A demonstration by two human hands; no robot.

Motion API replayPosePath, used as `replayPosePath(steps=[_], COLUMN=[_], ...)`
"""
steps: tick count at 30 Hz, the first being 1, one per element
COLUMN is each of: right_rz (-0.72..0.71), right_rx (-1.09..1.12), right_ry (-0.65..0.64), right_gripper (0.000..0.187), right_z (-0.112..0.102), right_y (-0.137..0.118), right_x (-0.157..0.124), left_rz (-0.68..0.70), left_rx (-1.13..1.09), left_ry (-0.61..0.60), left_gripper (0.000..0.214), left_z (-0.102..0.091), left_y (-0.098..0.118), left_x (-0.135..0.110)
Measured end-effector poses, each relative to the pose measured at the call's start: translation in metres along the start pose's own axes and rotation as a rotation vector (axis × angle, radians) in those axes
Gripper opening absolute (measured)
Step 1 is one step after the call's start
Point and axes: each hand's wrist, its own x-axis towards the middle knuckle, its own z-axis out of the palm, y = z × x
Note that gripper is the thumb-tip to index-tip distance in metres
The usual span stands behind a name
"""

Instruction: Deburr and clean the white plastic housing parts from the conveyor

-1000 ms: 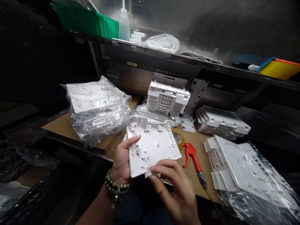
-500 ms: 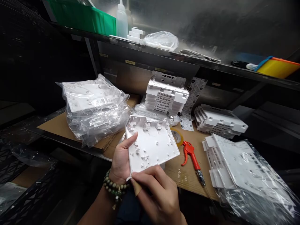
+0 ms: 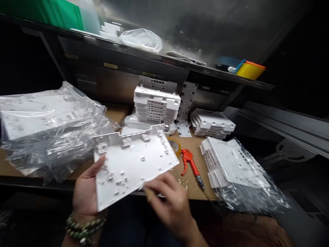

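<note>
Right hand (image 3: 171,202) farther rightward along panel (image 3: 133,157), grasp unclear, left hand (image 3: 86,192) clasping it, long axis crosswise, walls away.

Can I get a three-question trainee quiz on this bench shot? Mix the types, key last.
1. Multiple choice: what colour is the air gun on the cardboard? A) green B) red C) yellow
2. True or false: the left hand is apart from the white panel.
3. Fill in: the bead bracelets circle the ____ wrist.

Key: 1. B. 2. False; its thumb lies over the panel's face. 3. left.
</note>
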Motion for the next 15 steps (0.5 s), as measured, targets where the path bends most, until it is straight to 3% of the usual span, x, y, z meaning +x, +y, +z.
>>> replayPosePath(steps=[3,6,11,15], right_rz=[0.160,0.200,0.138,0.107], right_rx=[-0.115,-0.177,-0.170,-0.195], right_ry=[0.192,0.283,0.167,0.182], right_gripper=[0.018,0.019,0.021,0.022], right_z=[-0.043,-0.065,-0.057,-0.053], right_y=[0.022,0.031,0.031,0.031], right_x=[0.000,-0.001,0.001,-0.001], left_rz=[0.115,0.186,0.192,0.216], left_rx=[0.181,0.280,0.296,0.299], left_ry=[0.024,0.059,0.110,0.117], left_gripper=[0.049,0.052,0.049,0.040], left_z=[-0.021,-0.035,-0.045,-0.046], left_y=[0.011,0.017,0.015,0.016], left_x=[-0.003,-0.009,-0.014,-0.015])
